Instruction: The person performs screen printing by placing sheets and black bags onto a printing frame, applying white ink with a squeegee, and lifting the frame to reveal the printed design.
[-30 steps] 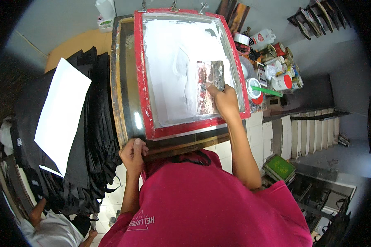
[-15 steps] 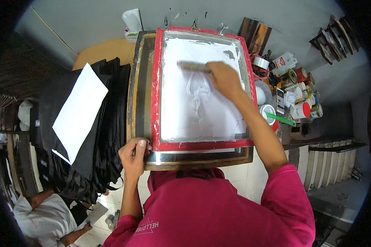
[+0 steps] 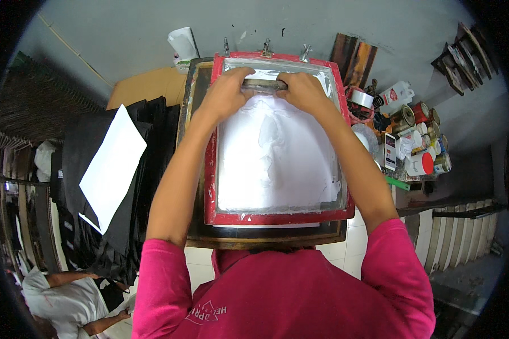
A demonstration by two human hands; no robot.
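Both my hands grip a wooden-handled squeegee (image 3: 264,85) near the far end of a red-framed printing screen (image 3: 280,216). My left hand (image 3: 229,93) is closed round its left end, and my right hand (image 3: 306,95) is closed round its right end. The blade lies across the white mesh (image 3: 305,175), its lower edge partly out of sight. Thick white ink (image 3: 270,135) lies in an uneven streak down the mesh, nearer to me than the squeegee. Under the screen is a dark wood-edged board (image 3: 266,234), with a thin white edge of a sheet showing at its front.
Left of the board, a white sheet (image 3: 114,164) lies on stacked black fabric bags (image 3: 158,141). Metal clamps (image 3: 266,47) hold the screen's far edge. Paint cans (image 3: 402,120), a phone (image 3: 389,151) and a green stick (image 3: 397,183) crowd the right side. Another person (image 3: 62,296) is at lower left.
My left hand has left the board's near left corner and taken hold of the squeegee. The squeegee now sits square across the far end, held by both hands.
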